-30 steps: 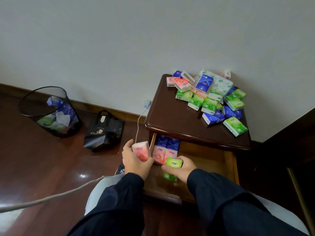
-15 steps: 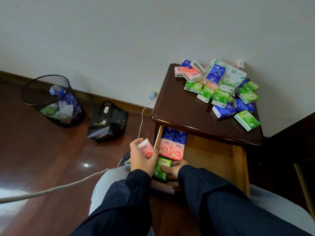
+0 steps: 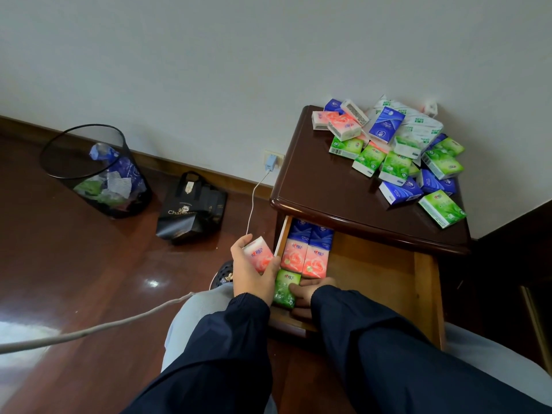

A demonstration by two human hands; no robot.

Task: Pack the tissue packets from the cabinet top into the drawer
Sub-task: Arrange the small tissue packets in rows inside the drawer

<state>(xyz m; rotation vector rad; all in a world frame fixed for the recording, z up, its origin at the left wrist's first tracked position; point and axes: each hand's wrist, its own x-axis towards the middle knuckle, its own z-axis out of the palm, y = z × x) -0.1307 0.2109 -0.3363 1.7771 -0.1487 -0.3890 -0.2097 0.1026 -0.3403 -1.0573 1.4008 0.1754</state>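
The open drawer (image 3: 388, 282) serves as the landmark. Inside it, along its left wall, five packets show: two blue packets (image 3: 310, 231) side by side at the back, two pink packets (image 3: 304, 259) in front of them, and one green packet (image 3: 285, 286) nearest the drawer's front. The right hand (image 3: 310, 294) lies inside the drawer just right of the green packet, its fingers (image 3: 301, 291) touching the packet's right edge; how far they are curled I cannot tell, since the sleeve covers most of the hand. The left hand (image 3: 252, 271) sits just outside the drawer's left wall, fingers wrapped round a single pink packet (image 3: 259, 254) that stands tilted in its grip.

Above the drawer, on the cabinet top (image 3: 325, 186), the loose heap of packets (image 3: 394, 150) fills the far right corner: roughly eight green, five blue and three pink, plus a crumpled white wrapper; overlap makes the count inexact.

Left of the drawer on the floor stand one black bag (image 3: 191, 207) and, further left, one mesh bin (image 3: 98, 171). One white charger cable (image 3: 254, 201) hangs from the wall socket
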